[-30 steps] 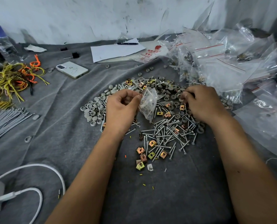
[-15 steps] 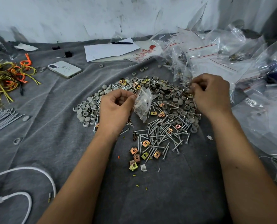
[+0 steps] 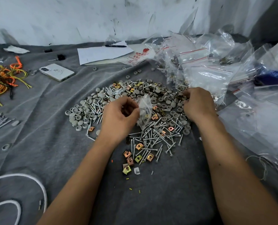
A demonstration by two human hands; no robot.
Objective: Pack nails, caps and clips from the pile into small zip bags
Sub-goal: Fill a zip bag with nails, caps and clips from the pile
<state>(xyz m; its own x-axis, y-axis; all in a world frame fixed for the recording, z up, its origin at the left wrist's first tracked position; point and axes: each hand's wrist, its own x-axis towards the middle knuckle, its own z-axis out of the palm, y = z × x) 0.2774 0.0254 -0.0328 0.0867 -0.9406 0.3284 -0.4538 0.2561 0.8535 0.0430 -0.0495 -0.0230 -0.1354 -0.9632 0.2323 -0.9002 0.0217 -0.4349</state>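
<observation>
The left hand (image 3: 120, 116) is sitting at the centre of the frame, its grip clamped on the mouth of a small zip bag (image 3: 144, 111), thumb and fingers pinching the clear plastic so that the bag is hanging just right of the hand, over the middle of the pile (image 3: 135, 114). A few metal pieces are showing through the plastic.

The right hand (image 3: 198, 103) is lying at the right edge of the pile, right of centre in the frame, knuckles up and fingers curled down into the hardware. Its fingertips are hidden, so whether its grip is holding a piece cannot be told.

The pile is spreading across the grey cloth surface (image 3: 54, 143) in the middle of the frame. Grey caps (image 3: 79, 113) are gathering along its left and upper parts, silvery nails (image 3: 152, 137) are crowding its lower part, and brass-coloured clips (image 3: 129, 158) are trailing off below it.

Filled and loose clear bags (image 3: 208, 67) with red seal lines are heaping in the upper right of the frame. A white phone (image 3: 57, 72) is lying in the upper left, with yellow and orange wires (image 3: 3, 77) at the left edge. A sheet of paper (image 3: 102, 53) with a pen (image 3: 115, 45) on its far edge is lying at the upper centre, and a white cable (image 3: 21, 189) is curving through the lower left.
</observation>
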